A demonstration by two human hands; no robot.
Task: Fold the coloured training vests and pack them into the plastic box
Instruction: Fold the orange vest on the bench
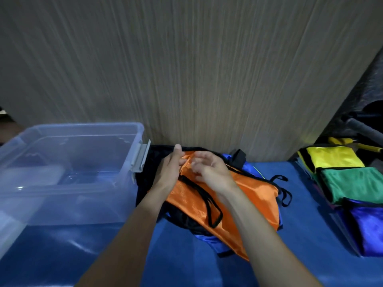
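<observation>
— That wood-grain wall runs right down to the blue mat, and everything lies on the mat against it.

— Where's the plastic box?

— At the mat's left side, back end close to the wall, its grey latch facing the pile of vests. It's clear plastic with the lid off; what is inside I can't make out through the blur.

— And the hands?

— Both are on the orange vest, which lies across the middle of the mat on top of a dark vest and a blue vest. The left hand has its fingers on the cloth at the end nearest the wall, thumb up. The right hand is curled, its grip pinching a fold of the orange cloth just beside the left fingers.

— Is the left one gripping too?

— It looks like a pinch on the same fold, though the blur makes it hard to be sure.

— Anything already folded?

— Along the mat's right edge, in a row: a yellow vest nearest the wall, a green vest, then a blue folded vest.
</observation>
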